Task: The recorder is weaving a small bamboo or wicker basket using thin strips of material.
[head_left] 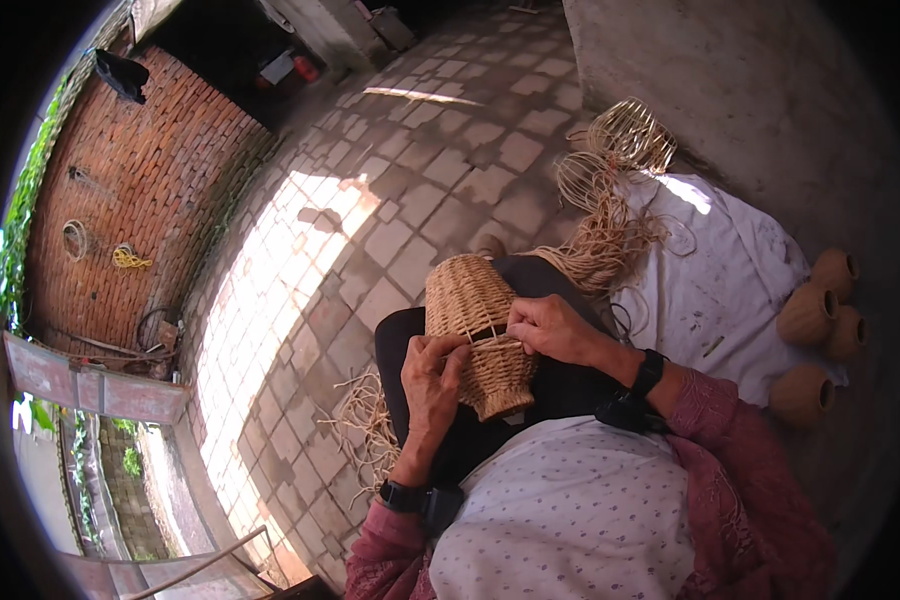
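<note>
A tan woven basket (462,292), shaped like a vase with a narrowed neck, lies across my lap on dark trousers. Between its wide body and the flared part nearer me runs a dark gap, crossed by a few upright strands. At the left side of this gap my left hand (433,385) is closed on the basket, thumb and forefinger at the edge of the weave. My right hand (558,330) pinches at the gap's right end. Any strand between its fingertips is too small to make out.
A bundle of tan cords (605,240) and wire-like frames (632,135) lie by a white cloth (710,270) on my right. Several round brown pots (808,315) stand beyond it. Loose strands (363,425) are on the paved floor (370,255) at left, and a brick wall (140,190) rises farther off.
</note>
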`<control>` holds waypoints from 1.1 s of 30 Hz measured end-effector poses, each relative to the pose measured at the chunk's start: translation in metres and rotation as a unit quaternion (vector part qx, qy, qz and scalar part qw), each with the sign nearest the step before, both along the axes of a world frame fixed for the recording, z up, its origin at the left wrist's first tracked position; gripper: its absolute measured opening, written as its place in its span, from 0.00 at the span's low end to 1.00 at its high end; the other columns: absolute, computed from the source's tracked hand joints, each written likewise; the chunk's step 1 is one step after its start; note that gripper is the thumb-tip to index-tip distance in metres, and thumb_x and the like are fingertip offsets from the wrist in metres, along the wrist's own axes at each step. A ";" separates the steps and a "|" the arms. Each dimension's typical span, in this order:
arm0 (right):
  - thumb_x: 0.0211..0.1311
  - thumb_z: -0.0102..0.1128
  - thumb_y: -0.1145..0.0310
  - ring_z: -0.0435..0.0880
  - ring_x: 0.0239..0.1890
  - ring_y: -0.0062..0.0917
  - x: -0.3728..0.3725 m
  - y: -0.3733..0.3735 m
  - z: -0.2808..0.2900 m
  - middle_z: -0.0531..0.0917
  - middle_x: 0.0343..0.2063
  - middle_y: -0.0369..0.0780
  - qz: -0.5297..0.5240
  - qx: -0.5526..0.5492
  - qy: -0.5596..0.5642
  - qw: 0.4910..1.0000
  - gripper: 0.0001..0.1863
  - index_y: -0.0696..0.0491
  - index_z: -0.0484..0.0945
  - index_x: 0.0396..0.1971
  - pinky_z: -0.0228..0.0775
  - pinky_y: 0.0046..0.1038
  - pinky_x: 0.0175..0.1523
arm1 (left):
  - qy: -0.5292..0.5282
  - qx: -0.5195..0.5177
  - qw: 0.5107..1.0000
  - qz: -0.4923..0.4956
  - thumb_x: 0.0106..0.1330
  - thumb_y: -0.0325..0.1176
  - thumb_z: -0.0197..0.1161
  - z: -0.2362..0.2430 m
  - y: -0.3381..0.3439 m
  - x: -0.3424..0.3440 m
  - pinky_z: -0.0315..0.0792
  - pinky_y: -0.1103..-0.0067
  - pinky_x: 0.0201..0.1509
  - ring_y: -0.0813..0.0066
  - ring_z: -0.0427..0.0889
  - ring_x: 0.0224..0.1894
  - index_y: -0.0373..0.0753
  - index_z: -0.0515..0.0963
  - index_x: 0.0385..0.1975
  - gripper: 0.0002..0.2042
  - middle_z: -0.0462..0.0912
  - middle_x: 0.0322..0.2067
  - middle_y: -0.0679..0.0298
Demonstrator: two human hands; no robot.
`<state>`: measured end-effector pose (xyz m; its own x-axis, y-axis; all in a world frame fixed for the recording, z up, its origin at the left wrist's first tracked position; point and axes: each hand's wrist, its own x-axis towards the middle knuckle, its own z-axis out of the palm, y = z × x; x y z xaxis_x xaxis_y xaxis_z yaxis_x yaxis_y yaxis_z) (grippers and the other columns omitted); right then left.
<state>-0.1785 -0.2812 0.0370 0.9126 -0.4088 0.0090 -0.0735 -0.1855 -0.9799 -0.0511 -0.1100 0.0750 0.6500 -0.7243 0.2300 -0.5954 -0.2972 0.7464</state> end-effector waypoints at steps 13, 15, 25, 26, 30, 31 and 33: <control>0.61 0.53 0.67 0.73 0.16 0.14 -0.074 -0.045 -0.029 0.76 0.14 0.34 -0.077 -0.005 0.082 0.994 0.09 0.57 0.74 0.25 0.63 0.19 0.21 | 0.040 0.015 0.997 -0.060 0.60 0.26 0.60 0.000 0.010 0.011 0.68 0.81 0.32 0.77 0.74 0.27 0.34 0.78 0.36 0.06 0.70 0.25 0.64; 0.61 0.54 0.67 0.74 0.16 0.15 -0.072 -0.045 -0.045 0.76 0.14 0.35 -0.094 -0.045 0.071 0.992 0.09 0.57 0.74 0.25 0.64 0.20 0.21 | 0.002 0.019 0.997 -0.073 0.58 0.25 0.60 0.004 0.009 0.010 0.70 0.80 0.31 0.73 0.75 0.26 0.35 0.78 0.35 0.06 0.72 0.25 0.62; 0.61 0.54 0.67 0.75 0.16 0.19 -0.071 -0.041 -0.031 0.76 0.14 0.37 -0.117 -0.019 0.052 0.992 0.10 0.59 0.74 0.26 0.66 0.23 0.24 | -0.140 0.085 0.970 -0.183 0.56 0.23 0.58 0.023 -0.025 -0.030 0.74 0.69 0.32 0.55 0.80 0.31 0.39 0.75 0.39 0.11 0.78 0.30 0.52; 0.62 0.53 0.66 0.73 0.16 0.16 -0.073 -0.040 -0.028 0.75 0.14 0.35 -0.124 0.023 0.049 0.991 0.10 0.58 0.74 0.27 0.65 0.20 0.23 | -0.114 0.080 0.973 -0.182 0.59 0.24 0.56 0.019 -0.027 -0.028 0.73 0.76 0.34 0.62 0.81 0.32 0.38 0.75 0.39 0.09 0.80 0.32 0.54; 0.64 0.53 0.66 0.68 0.15 0.10 -0.072 -0.036 0.012 0.74 0.14 0.31 -0.088 0.150 -0.014 0.985 0.09 0.56 0.74 0.28 0.59 0.14 0.21 | 0.374 -0.014 0.920 -0.114 0.62 0.28 0.60 0.015 -0.015 -0.004 0.70 0.84 0.32 0.83 0.74 0.28 0.38 0.73 0.41 0.09 0.77 0.30 0.68; 0.64 0.53 0.66 0.68 0.15 0.10 -0.068 -0.031 0.017 0.74 0.14 0.31 -0.092 0.153 -0.015 0.984 0.09 0.56 0.74 0.28 0.59 0.14 0.21 | 0.383 -0.035 0.919 -0.082 0.62 0.27 0.59 0.015 -0.008 -0.003 0.71 0.84 0.31 0.83 0.74 0.25 0.36 0.73 0.43 0.10 0.77 0.28 0.67; 0.65 0.54 0.67 0.68 0.15 0.09 -0.056 -0.025 0.028 0.74 0.15 0.30 -0.021 0.110 -0.033 0.993 0.09 0.56 0.73 0.28 0.59 0.14 0.21 | 0.385 -0.035 0.920 -0.058 0.62 0.28 0.59 0.015 0.005 0.001 0.70 0.83 0.29 0.82 0.74 0.24 0.37 0.74 0.43 0.10 0.77 0.26 0.67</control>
